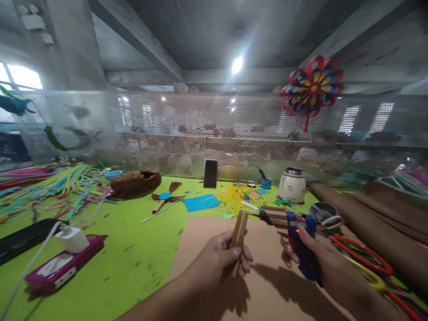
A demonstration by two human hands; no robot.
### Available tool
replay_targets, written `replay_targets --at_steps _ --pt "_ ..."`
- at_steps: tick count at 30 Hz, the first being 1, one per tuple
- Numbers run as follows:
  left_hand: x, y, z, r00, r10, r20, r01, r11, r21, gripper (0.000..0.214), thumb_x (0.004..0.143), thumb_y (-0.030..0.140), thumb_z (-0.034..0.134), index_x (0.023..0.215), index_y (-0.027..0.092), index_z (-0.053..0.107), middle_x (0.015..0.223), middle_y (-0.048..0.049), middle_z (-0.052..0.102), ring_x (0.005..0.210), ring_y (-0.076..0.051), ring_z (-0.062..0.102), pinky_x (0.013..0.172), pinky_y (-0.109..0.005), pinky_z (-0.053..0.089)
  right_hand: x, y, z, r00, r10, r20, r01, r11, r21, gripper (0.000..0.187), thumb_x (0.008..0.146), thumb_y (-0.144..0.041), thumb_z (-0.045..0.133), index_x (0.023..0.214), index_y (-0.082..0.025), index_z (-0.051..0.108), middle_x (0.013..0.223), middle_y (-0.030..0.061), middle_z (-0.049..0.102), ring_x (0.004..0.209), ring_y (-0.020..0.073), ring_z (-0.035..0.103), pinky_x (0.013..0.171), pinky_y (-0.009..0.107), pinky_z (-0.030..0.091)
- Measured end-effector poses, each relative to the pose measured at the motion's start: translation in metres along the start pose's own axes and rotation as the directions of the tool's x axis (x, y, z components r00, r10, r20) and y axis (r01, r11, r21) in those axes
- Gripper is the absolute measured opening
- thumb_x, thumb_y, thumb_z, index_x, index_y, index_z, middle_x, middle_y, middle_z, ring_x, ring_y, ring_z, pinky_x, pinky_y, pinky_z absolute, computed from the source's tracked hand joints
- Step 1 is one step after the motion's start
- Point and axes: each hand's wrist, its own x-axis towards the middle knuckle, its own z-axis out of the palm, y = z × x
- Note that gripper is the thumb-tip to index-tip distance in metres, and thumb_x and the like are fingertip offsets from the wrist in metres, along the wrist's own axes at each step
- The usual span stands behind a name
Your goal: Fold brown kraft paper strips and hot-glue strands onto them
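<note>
Between its thumb and fingers, my left hand grips a narrow brown strip, tilted upward, with a thin yellow line along its length. My right hand is wrapped around a blue hot glue gun with a small red light glowing on its side. The gun's nozzle points left toward the top of the strip; whether the two touch I cannot tell. Under both hands lies a tan sheet. Beyond it are a flat blue piece and a brown cross-shaped piece with a blue centre.
A purple power strip with a white charger is at left. Yellow scraps, a cream pot and an upright phone stand or lie at the back. Scissors with red handles lie right. A perforated screen bounds the table.
</note>
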Motion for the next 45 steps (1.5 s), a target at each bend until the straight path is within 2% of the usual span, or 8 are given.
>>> replay_targets --at_steps 6,12,23,29,35,45 --pt "0.0 -0.002 0.001 1.0 -0.019 -0.008 0.019 1.0 -0.01 0.029 0.074 0.022 0.062 0.099 0.01 0.055 0.076 -0.0076 0.057 0.057 -0.01 0.051 0.052 -0.022 0.036 0.001 0.001 0.0 1.0 0.004 -0.004 -0.004 1.0 0.007 0.035 0.081 -0.051 0.053 0.083 -0.016 0.057 0.064 0.0008 0.051 0.057 0.0127 0.045 0.059 0.027 0.041" --pt "0.0 -0.001 0.0 0.999 -0.035 0.029 0.034 0.999 0.04 0.024 0.075 0.025 0.061 0.093 0.01 0.058 0.07 -0.0059 0.057 0.055 -0.009 0.049 0.053 -0.022 0.036 0.001 0.0 0.001 1.0 0.023 -0.005 -0.023 1.0 0.021 0.033 0.082 -0.049 0.053 0.081 -0.016 0.057 0.066 0.0005 0.051 0.058 0.0123 0.045 0.059 0.027 0.041" --pt "-0.002 0.004 0.003 0.999 -0.029 0.019 0.028 0.999 0.037 0.025 0.073 0.026 0.062 0.092 0.01 0.057 0.072 -0.0063 0.057 0.055 -0.009 0.05 0.053 -0.022 0.035 0.001 0.004 0.002 0.995 0.034 0.09 -0.04 0.997 0.059 0.034 0.085 -0.047 0.049 0.075 -0.015 0.057 0.062 0.0005 0.048 0.057 0.0128 0.044 0.06 0.028 0.042" --pt "-0.002 0.006 0.003 1.0 -0.02 0.017 0.02 1.0 0.007 0.025 0.073 0.024 0.063 0.092 0.011 0.054 0.078 -0.0072 0.058 0.057 -0.009 0.051 0.053 -0.022 0.036 -0.004 0.002 0.004 0.995 0.059 0.077 -0.061 0.998 0.015 0.036 0.084 -0.049 0.05 0.076 -0.015 0.058 0.064 0.0008 0.05 0.058 0.0127 0.045 0.06 0.029 0.041" --pt "-0.002 0.008 0.001 1.0 -0.014 0.01 0.014 1.0 0.027 0.02 0.073 0.025 0.062 0.084 0.01 0.055 0.076 -0.007 0.058 0.057 -0.009 0.051 0.054 -0.022 0.037 -0.003 0.013 -0.002 0.991 0.114 0.068 -0.114 0.993 -0.016 0.039 0.082 -0.052 0.051 0.07 -0.015 0.055 0.06 0.0006 0.051 0.054 0.0119 0.044 0.056 0.028 0.037" --pt "-0.003 0.01 0.001 1.0 -0.024 0.001 0.024 1.0 0.001 0.029 0.074 0.021 0.062 0.099 0.01 0.053 0.08 -0.0077 0.058 0.06 -0.01 0.053 0.054 -0.023 0.037 -0.005 0.015 -0.004 0.984 0.165 0.063 -0.153 0.975 -0.16 0.045 0.079 -0.058 0.051 0.068 -0.015 0.055 0.06 0.002 0.053 0.054 0.0123 0.045 0.054 0.027 0.032"
